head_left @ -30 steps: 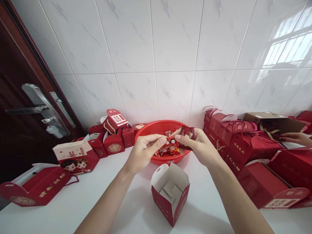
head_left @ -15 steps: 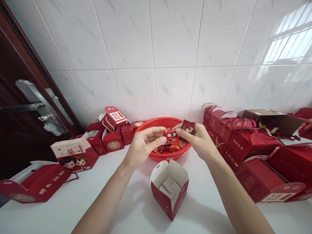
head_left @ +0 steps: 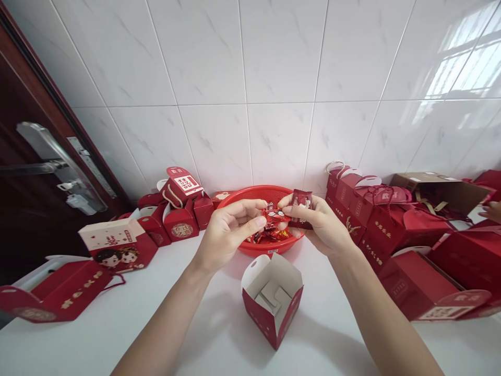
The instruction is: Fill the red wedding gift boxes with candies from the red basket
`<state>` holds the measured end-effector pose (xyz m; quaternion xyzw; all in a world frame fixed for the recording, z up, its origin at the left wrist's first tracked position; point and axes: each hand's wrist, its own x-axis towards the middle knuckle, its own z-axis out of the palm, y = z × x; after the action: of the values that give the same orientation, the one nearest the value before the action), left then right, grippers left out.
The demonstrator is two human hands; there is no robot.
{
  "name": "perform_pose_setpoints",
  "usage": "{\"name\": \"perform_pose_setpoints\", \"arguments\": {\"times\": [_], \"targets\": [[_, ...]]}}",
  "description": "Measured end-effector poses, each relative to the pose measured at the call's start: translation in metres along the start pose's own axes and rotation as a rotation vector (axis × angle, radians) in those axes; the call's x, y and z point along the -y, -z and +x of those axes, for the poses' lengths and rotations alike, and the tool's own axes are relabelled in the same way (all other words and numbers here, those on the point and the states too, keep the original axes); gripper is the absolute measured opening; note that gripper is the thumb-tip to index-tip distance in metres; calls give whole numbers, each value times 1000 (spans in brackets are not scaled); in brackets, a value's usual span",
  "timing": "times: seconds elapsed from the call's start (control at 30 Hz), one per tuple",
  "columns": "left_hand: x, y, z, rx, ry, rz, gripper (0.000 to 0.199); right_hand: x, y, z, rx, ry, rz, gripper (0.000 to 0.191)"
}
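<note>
Above a red plastic basket, both hands hold wrapped candies. My left hand pinches one end of a bright red wrapped candy between thumb and fingers. The other end of it is at the fingertips of my right hand, which also grips a dark red candy packet. More shiny wrapped candies lie in the basket below. Nearer to me stands an open red gift box, its pale inside showing folded bottom flaps and no candy.
Red gift boxes stand along the left, by a dark door with a metal handle. On the right are stacked red boxes and an open brown carton. Another person's hand shows at the right edge.
The dark packet in my right hand has turned more upright. The red candy between my hands has tilted flatter. Another person's hand has come into view at the right edge.
</note>
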<state>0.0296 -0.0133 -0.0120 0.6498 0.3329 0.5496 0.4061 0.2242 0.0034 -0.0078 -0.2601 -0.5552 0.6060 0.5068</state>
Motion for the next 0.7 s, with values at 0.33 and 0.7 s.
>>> {"name": "perform_pose_setpoints", "arguments": {"times": [0.33, 0.7], "targets": [[2, 1, 0, 38, -24, -58, 20, -8, 5, 5, 43, -131, 103, 21], [3, -3, 0, -72, -171, 62, 33, -7, 8, 3, -14, 142, -162, 29]]}}
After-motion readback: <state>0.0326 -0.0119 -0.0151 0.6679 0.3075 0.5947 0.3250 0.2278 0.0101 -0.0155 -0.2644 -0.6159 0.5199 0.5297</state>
